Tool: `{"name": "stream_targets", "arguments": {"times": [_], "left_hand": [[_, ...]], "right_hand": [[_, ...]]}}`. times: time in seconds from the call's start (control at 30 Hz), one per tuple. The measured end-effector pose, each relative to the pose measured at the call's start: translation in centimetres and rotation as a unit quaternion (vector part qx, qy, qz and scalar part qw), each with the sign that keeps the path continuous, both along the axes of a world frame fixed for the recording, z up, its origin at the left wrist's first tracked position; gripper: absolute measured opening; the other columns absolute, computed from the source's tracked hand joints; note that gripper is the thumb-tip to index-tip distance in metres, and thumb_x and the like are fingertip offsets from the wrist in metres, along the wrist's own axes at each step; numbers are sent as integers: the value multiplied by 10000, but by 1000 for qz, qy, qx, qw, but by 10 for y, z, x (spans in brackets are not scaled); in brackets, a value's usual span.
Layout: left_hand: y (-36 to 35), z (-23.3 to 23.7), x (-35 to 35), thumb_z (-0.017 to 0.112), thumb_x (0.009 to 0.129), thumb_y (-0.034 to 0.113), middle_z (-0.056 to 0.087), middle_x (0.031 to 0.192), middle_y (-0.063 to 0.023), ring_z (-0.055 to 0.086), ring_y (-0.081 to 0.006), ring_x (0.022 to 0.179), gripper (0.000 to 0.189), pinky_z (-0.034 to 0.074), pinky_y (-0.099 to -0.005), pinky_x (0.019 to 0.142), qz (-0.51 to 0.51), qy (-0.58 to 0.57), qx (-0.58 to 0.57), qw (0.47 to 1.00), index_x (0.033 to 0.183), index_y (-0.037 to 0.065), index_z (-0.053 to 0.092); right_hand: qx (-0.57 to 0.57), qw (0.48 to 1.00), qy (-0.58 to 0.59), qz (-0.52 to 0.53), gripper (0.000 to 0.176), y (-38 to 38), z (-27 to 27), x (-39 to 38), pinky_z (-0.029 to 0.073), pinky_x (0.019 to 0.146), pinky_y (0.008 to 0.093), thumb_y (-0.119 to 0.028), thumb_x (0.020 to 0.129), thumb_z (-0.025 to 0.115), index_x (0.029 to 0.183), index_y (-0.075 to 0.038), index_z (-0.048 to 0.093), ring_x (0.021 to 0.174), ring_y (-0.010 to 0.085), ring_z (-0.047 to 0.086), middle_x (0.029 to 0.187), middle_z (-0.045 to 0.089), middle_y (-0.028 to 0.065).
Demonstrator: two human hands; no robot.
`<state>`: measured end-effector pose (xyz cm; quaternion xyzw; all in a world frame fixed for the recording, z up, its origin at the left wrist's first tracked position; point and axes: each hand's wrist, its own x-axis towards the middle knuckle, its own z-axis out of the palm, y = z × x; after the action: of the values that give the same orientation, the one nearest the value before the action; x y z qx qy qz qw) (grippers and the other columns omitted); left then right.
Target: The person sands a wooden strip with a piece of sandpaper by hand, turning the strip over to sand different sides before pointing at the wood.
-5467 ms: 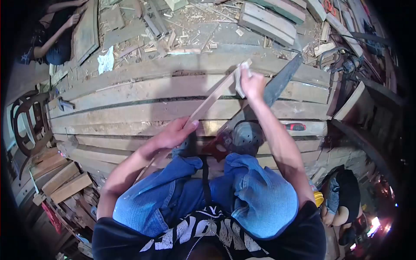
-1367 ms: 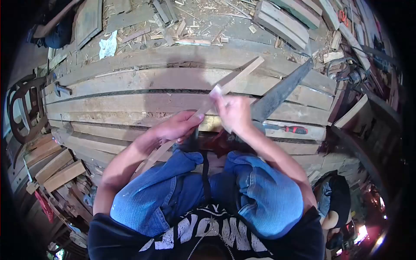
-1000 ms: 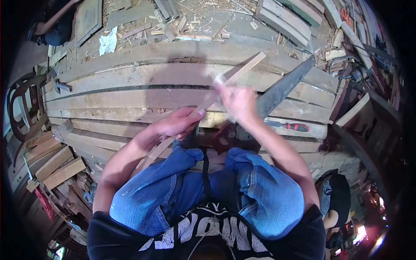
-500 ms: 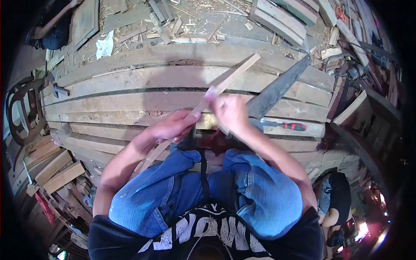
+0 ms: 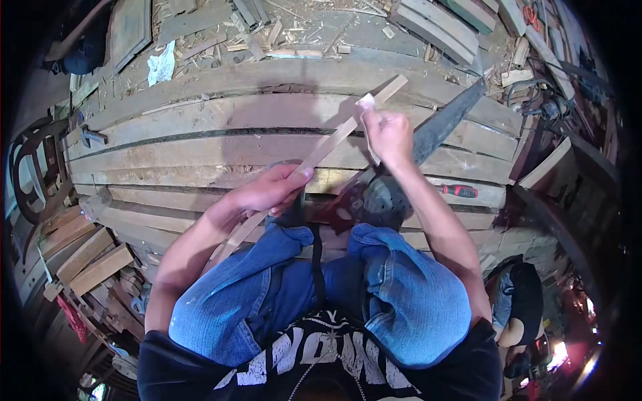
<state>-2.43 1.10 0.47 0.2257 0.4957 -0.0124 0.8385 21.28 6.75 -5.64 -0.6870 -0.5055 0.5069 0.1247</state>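
A long, thin wooden strip (image 5: 328, 144) slants from beside my left thigh up to the far right. My left hand (image 5: 271, 188) is closed around it near its middle, thumb on top. Higher up, my right hand (image 5: 388, 134) is closed and presses a small pale folded sheet, which looks like sandpaper (image 5: 366, 101), onto the strip near its far end; the fingers partly hide it. Beneath my right forearm lies a handsaw, its dark blade (image 5: 447, 123) pointing away and its red handle (image 5: 340, 208) between my feet.
Planks (image 5: 194, 137) form the surface under me. A red-and-black-handled tool (image 5: 459, 191) lies at the right, a clamp-like metal piece (image 5: 93, 137) at the left. Wood blocks (image 5: 100, 270) are stacked lower left; a power tool (image 5: 550, 110) lies at right. Other people are at upper left and lower right.
My right hand has slid up and away along the strip, towards its far end. My left hand keeps its hold in nearly the same place.
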Motion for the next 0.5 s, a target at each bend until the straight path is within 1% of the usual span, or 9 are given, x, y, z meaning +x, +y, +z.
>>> {"name": "stream_targets", "arguments": {"times": [0.07,0.1,0.13,0.2,0.23,0.27,0.33,0.4,0.5], "left_hand": [[0,-2,-1,402,1031,428,364,513,41,377,-65,388,423,291,-226,358,-2,-13,5,1000,748,115,424],[4,-1,0,402,1031,428,364,513,41,377,-65,388,423,291,-226,358,1,-13,9,1000,748,115,424],[7,3,1,403,1030,432,363,511,42,376,-65,387,427,290,-226,357,-2,-6,12,1000,744,115,423],[0,3,1,404,1029,435,362,509,42,376,-65,386,430,289,-226,356,-9,0,0,1000,740,116,423],[-2,-1,0,404,1029,436,363,507,43,375,-66,385,432,290,-226,357,-4,7,-3,1000,737,118,424],[-3,-3,0,403,1028,438,363,506,44,375,-66,384,434,292,-226,357,2,11,-4,1000,734,119,425],[1,-1,-1,403,1028,438,365,507,44,374,-67,383,433,295,-226,357,-4,3,3,1000,735,121,427],[5,0,1,403,1028,438,367,508,45,374,-68,382,431,297,-226,357,-2,-3,9,1000,735,122,428],[4,3,0,404,1028,439,365,503,47,373,-68,379,425,296,-223,356,-9,13,-9,1000,741,126,431]], "right_hand": [[223,973,54,37,409,-35,7,-31,464,455,402,-301,870,661,546,-54,640,441,304,590,500,561,179],[250,961,82,82,363,-49,11,-39,470,465,412,-285,866,668,579,-63,660,444,321,582,506,564,179],[204,969,49,129,372,-49,11,-32,476,475,428,-301,878,653,590,-66,663,457,333,586,510,569,173],[191,978,-21,84,412,-21,-11,-12,465,461,430,-325,905,614,596,-58,669,444,329,589,500,564,174],[68,997,-23,21,439,6,-2,5,464,459,425,-350,920,585,603,-58,671,455,319,602,524,580,172],[90,991,-82,-56,404,14,-25,17,425,442,365,-276,895,620,586,-18,646,412,232,557,522,585,164],[226,971,-80,8,429,-4,-29,10,465,472,415,-346,922,592,616,-57,675,452,327,585,552,595,176],[186,979,31,81,343,-33,5,-18,444,471,433,-281,903,619,640,-73,687,504,359,600,570,585,185],[238,968,22,78,346,-33,-7,-11,432,452,417,-263,903,619,635,-49,659,464,346,585,536,560,186]]}}
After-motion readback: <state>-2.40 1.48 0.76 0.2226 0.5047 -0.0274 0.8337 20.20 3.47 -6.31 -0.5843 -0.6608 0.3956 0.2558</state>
